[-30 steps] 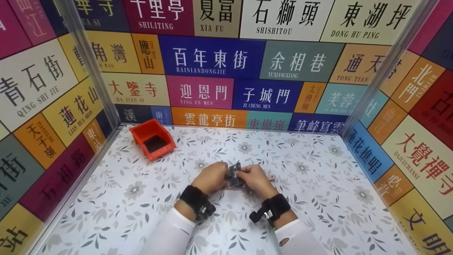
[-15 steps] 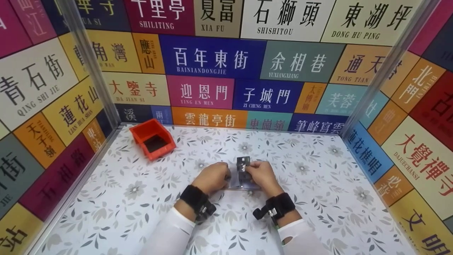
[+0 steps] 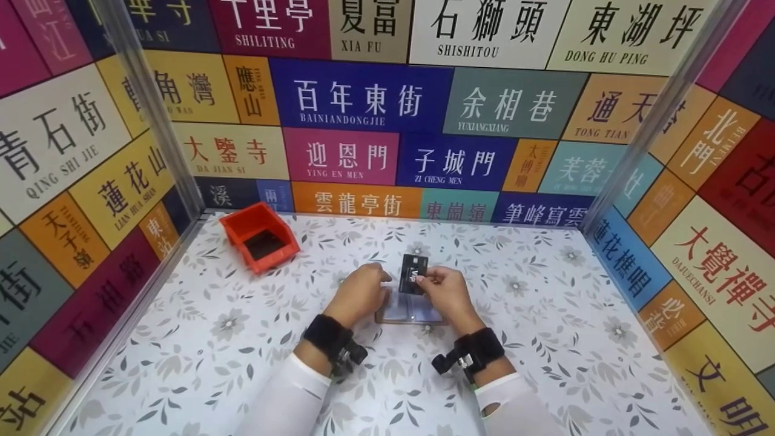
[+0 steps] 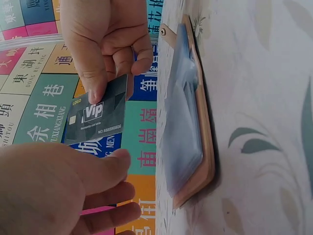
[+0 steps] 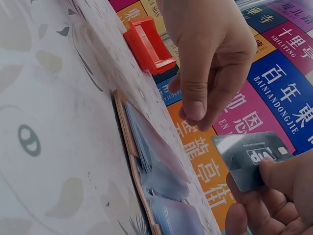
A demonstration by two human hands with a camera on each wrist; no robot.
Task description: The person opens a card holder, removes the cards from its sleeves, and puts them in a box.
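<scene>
My right hand point(image 3: 449, 295) pinches a black VIP card point(image 3: 413, 271) between thumb and fingers, raised over the card holder. In the left wrist view the thumb presses on the face of the card point(image 4: 111, 100), near its printed logo. The card holder point(image 3: 424, 312) lies unfolded on the table; its brown cover point(image 4: 208, 166) and clear plastic sleeves point(image 4: 183, 132) show from the side. My left hand point(image 3: 360, 295) hovers at the left of the holder, fingers loosely bent. Between its thumb and fingers nothing is held, and a gap separates it from the card.
A red plastic bin point(image 3: 275, 259) stands at the back left of the table, with something flat and dark inside. The flower-patterned tabletop point(image 3: 242, 363) is bordered by printed sign walls point(image 3: 363, 103) at the back and both sides.
The right hand has drawn the card up and away from the holder, so its full face shows. The left hand has lifted slightly and its fingers have loosened. More of the sleeves is visible.
</scene>
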